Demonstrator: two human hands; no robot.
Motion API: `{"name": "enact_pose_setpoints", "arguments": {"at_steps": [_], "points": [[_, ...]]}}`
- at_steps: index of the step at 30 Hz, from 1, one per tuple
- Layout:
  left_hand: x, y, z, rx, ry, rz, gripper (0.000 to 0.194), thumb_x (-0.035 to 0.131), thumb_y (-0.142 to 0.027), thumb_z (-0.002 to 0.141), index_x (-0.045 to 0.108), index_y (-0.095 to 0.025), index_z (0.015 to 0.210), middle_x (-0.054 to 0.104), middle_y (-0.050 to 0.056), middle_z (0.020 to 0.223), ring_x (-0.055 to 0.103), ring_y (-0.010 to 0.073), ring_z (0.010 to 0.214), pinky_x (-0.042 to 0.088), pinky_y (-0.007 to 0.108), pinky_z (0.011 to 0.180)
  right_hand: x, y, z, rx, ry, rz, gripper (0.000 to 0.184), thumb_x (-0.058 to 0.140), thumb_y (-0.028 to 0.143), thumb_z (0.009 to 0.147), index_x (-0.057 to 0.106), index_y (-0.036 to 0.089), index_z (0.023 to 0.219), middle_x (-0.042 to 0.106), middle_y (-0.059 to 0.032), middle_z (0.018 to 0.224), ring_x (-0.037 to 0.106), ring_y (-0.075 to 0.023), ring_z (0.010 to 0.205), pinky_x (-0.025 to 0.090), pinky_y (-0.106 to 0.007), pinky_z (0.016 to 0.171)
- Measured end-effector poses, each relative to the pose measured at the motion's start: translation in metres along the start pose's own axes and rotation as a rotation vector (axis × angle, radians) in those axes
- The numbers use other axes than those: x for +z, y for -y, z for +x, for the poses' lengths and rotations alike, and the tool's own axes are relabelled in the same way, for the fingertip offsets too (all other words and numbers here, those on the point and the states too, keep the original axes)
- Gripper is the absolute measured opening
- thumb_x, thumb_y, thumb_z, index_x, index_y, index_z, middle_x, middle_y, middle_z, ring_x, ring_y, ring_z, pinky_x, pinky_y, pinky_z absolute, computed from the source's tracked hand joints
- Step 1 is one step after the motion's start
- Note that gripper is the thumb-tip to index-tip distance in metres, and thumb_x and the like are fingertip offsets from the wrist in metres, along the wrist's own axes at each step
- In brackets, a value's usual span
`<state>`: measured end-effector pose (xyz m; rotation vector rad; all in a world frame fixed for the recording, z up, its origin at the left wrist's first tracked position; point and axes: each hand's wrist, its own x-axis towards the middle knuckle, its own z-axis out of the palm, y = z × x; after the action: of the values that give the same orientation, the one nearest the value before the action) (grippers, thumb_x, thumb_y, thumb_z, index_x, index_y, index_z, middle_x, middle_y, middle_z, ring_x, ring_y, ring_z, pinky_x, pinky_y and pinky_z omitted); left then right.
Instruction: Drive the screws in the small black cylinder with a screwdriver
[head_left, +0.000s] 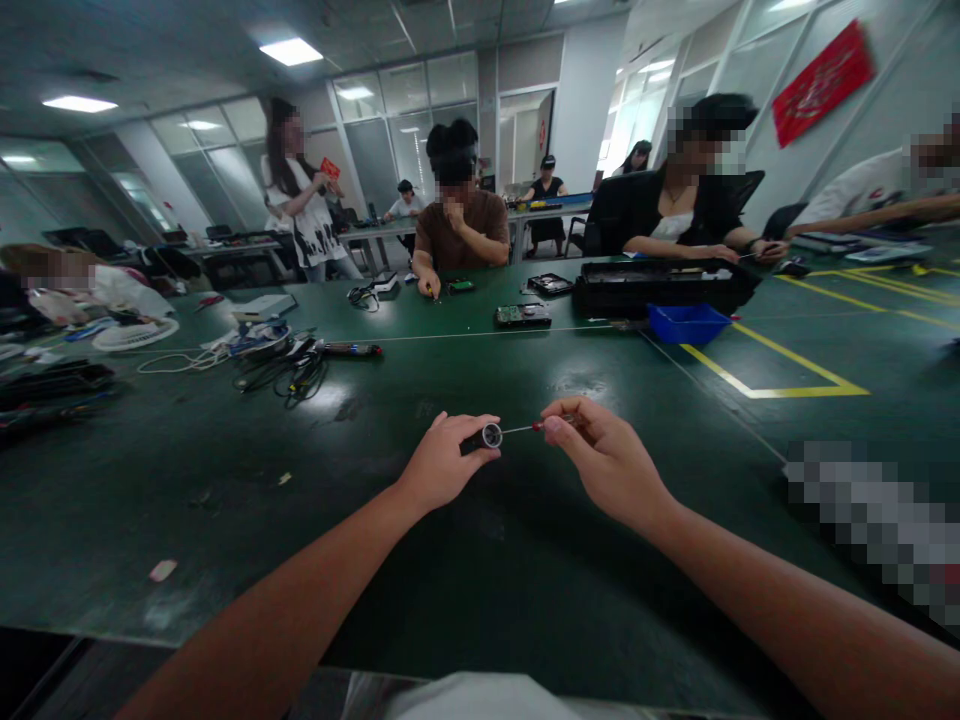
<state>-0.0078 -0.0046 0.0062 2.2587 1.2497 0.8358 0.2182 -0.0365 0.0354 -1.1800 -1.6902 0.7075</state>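
Note:
My left hand (444, 456) is closed around a short black cylinder (491, 436) that looks like a small flashlight. Its round, silver-rimmed end faces right and towards me, and the rest is hidden in my fingers. Between the thumb and fingers of my right hand (600, 445) is a thin screwdriver (520, 430) with a red part near the fingertips. Its metal shaft lies almost level and points left, with the tip at the cylinder's rim. Whether the tip is inside the end or only against it, I cannot tell. Both hands are above the green table (480, 590).
Bundled cables (296, 368) lie on the left of the table. Ahead are an opened drive-like device (523, 315), a blue bin (688, 323) and a long black casing (664, 288). A pixelated object (874, 520) lies at right. Several people sit across the table.

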Motion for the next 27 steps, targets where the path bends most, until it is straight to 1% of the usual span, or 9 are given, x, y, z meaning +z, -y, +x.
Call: {"name": "enact_pose_setpoints", "arguments": {"at_steps": [3, 4, 6, 7, 8, 11, 16, 20, 27], "points": [[-0.001, -0.003, -0.001, 0.071, 0.046, -0.003, 0.040, 0.069, -0.030, 0.087, 0.062, -0.030, 0.126, 0.066, 0.004, 0.127, 0.058, 0.0237, 0.120, 0.020, 0.054, 0.119, 0.002, -0.004, 0.006, 0.129, -0.092, 0.243, 0.029, 0.050, 0.047, 0.095, 0.062, 0.021, 0.091, 0.065, -0.0029, 0.077, 0.063, -0.0191, 0.072, 0.053, -0.036, 0.070], [-0.002, -0.004, -0.001, 0.094, 0.061, -0.004, 0.039, 0.068, -0.029, 0.088, 0.062, -0.030, 0.126, 0.066, 0.003, 0.128, 0.057, 0.0230, 0.121, 0.019, 0.054, 0.119, 0.002, -0.007, 0.008, 0.191, -0.101, 0.347, 0.031, 0.049, 0.050, 0.094, 0.061, 0.021, 0.088, 0.063, -0.0024, 0.074, 0.062, -0.0186, 0.068, 0.053, -0.036, 0.068], [-0.002, -0.004, -0.001, 0.107, 0.074, -0.007, 0.037, 0.068, -0.029, 0.089, 0.062, -0.030, 0.126, 0.065, 0.003, 0.129, 0.057, 0.0224, 0.122, 0.018, 0.053, 0.120, 0.003, -0.012, 0.012, 0.297, -0.054, 0.501, 0.032, 0.050, 0.051, 0.093, 0.057, 0.022, 0.084, 0.058, -0.0005, 0.068, 0.058, -0.0176, 0.060, 0.054, -0.037, 0.064], [-0.002, -0.004, -0.001, 0.101, 0.070, -0.009, 0.037, 0.067, -0.029, 0.089, 0.062, -0.030, 0.126, 0.065, 0.003, 0.129, 0.057, 0.0225, 0.122, 0.019, 0.054, 0.119, 0.003, -0.015, 0.013, 0.320, -0.044, 0.537, 0.031, 0.052, 0.051, 0.093, 0.057, 0.022, 0.084, 0.057, -0.0002, 0.067, 0.057, -0.0173, 0.059, 0.054, -0.036, 0.064], [-0.002, -0.004, -0.001, 0.090, 0.064, -0.011, 0.038, 0.068, -0.030, 0.089, 0.062, -0.030, 0.126, 0.065, 0.003, 0.129, 0.057, 0.0227, 0.122, 0.019, 0.054, 0.119, 0.003, -0.017, 0.013, 0.313, -0.073, 0.548, 0.029, 0.054, 0.050, 0.092, 0.058, 0.021, 0.086, 0.059, -0.0009, 0.071, 0.058, -0.0170, 0.062, 0.054, -0.036, 0.065], [-0.001, -0.003, 0.000, 0.068, 0.045, -0.008, 0.041, 0.069, -0.032, 0.087, 0.061, -0.031, 0.128, 0.065, 0.003, 0.130, 0.057, 0.0236, 0.123, 0.019, 0.055, 0.119, 0.003, -0.020, 0.011, 0.214, -0.146, 0.468, 0.028, 0.056, 0.049, 0.092, 0.062, 0.021, 0.092, 0.063, -0.0022, 0.080, 0.060, -0.0172, 0.070, 0.053, -0.034, 0.069], [-0.001, -0.003, 0.000, 0.056, 0.038, 0.007, 0.042, 0.070, -0.034, 0.087, 0.061, -0.031, 0.128, 0.066, 0.004, 0.128, 0.058, 0.0246, 0.121, 0.017, 0.057, 0.119, 0.001, -0.010, 0.005, 0.060, -0.130, 0.195, 0.027, 0.051, 0.045, 0.097, 0.061, 0.021, 0.093, 0.064, -0.0021, 0.077, 0.061, -0.0175, 0.071, 0.050, -0.034, 0.070], [-0.002, -0.005, 0.000, 0.042, 0.032, 0.017, 0.043, 0.071, -0.034, 0.086, 0.061, -0.031, 0.128, 0.067, 0.002, 0.126, 0.058, 0.0235, 0.119, 0.017, 0.057, 0.119, 0.001, -0.004, 0.002, 0.028, -0.107, 0.084, 0.026, 0.048, 0.044, 0.098, 0.060, 0.020, 0.095, 0.064, -0.0019, 0.075, 0.061, -0.0177, 0.071, 0.048, -0.033, 0.068], [-0.002, -0.006, 0.000, 0.026, 0.028, 0.056, 0.041, 0.072, -0.031, 0.085, 0.062, -0.031, 0.125, 0.067, 0.001, 0.126, 0.059, 0.0227, 0.119, 0.018, 0.058, 0.119, 0.002, -0.006, -0.001, -0.002, -0.059, 0.051, 0.026, 0.049, 0.044, 0.098, 0.061, 0.021, 0.099, 0.066, -0.0022, 0.080, 0.064, -0.0184, 0.077, 0.048, -0.033, 0.070]]}}
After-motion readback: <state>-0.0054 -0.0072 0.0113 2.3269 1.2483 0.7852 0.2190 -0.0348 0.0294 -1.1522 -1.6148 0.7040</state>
